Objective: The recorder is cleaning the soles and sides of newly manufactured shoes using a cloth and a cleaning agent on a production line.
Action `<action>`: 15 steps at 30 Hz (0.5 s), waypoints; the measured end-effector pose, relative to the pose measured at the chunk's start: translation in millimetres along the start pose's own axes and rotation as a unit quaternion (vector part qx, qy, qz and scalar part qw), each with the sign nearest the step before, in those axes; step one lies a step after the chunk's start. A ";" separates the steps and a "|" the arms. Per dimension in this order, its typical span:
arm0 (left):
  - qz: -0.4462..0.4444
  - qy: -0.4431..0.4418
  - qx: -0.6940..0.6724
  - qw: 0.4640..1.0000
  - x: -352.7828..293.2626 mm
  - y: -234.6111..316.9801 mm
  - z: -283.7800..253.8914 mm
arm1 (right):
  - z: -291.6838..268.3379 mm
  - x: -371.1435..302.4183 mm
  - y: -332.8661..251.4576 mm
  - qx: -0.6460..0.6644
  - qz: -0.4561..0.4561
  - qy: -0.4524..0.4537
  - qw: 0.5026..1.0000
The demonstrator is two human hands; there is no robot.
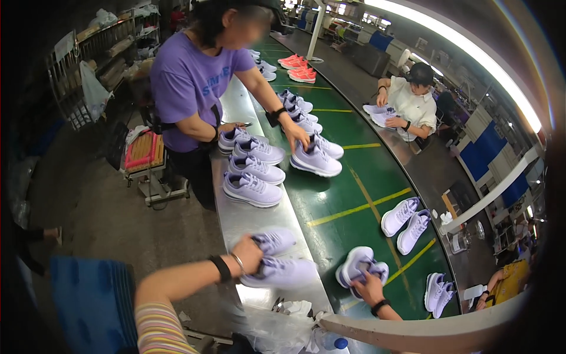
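My left hand [246, 255], with a bangle and black band at the wrist, is closed on the heels of a pair of lavender sneakers [280, 271]. Motion blurs this pair, which is over the metal ledge. Out to the right, my right hand [370, 287] grips another lavender pair [355, 264] at the shoe openings, over the green conveyor belt. Its fingertips are partly hidden inside the shoes. Farther along the belt sit two more pairs, one lavender pair [407, 224] and one near the right edge [439, 294].
A co-worker in a purple shirt [188, 82] handles sneakers [316, 158] beside a row on the metal ledge [236, 218]. Across the belt [330, 206], another person [413, 106] holds a shoe. A pale curved bar [424, 330], plastic bags [277, 333] and a blue-capped bottle [331, 340] are close by.
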State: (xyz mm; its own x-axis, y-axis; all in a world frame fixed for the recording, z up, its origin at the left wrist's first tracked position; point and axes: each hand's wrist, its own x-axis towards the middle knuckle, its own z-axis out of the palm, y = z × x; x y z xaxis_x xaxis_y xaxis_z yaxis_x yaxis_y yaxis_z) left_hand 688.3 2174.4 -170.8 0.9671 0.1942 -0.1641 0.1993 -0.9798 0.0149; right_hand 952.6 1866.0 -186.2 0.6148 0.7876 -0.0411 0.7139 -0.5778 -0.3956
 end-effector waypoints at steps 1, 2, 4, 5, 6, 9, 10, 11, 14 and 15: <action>-0.003 0.019 -0.051 0.999 -3.5 25.8 -5.3 | -10.8 -22.4 7.7 -0.009 -0.011 0.023 1.000; 0.004 0.070 -0.091 0.993 -5.3 51.3 3.3 | -20.4 -42.3 14.3 -0.010 0.024 0.015 1.000; -0.046 0.125 -0.092 0.987 8.2 117.4 53.0 | -19.6 -80.6 62.1 -0.060 0.065 0.026 0.996; -0.054 0.166 -0.054 0.983 18.7 133.9 85.0 | -23.9 -96.9 75.4 -0.044 0.077 0.038 0.995; -0.013 0.090 -0.048 0.995 20.0 136.8 63.1 | -31.6 -111.8 96.5 -0.058 0.180 -0.082 0.978; 0.068 0.013 -0.161 0.984 6.7 105.7 25.1 | -16.3 -80.6 108.1 -0.041 0.171 -0.068 0.982; 0.028 -0.141 -0.266 0.953 19.4 72.4 -8.9 | -16.3 -74.0 108.2 -0.037 0.170 -0.053 0.983; 0.034 -0.098 -0.288 0.952 34.2 27.3 -7.1 | -13.6 -67.9 106.0 -0.033 0.171 -0.036 0.984; -0.222 0.201 -0.110 0.948 89.7 -107.5 -55.9 | 0.6 -42.5 101.8 -0.017 0.170 0.012 0.985; -0.258 0.287 -0.013 0.922 103.3 -159.4 -27.9 | 8.2 -26.8 97.0 -0.007 0.156 0.023 0.987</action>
State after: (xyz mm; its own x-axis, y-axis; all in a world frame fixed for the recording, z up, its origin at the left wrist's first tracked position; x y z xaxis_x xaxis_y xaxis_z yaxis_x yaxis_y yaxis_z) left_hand 760.8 2351.9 -162.6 0.6651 0.6343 0.3941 0.6529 -0.7501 0.1054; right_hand 1002.5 1790.6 -230.9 0.8198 0.5605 -0.1171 0.4919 -0.7941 -0.3569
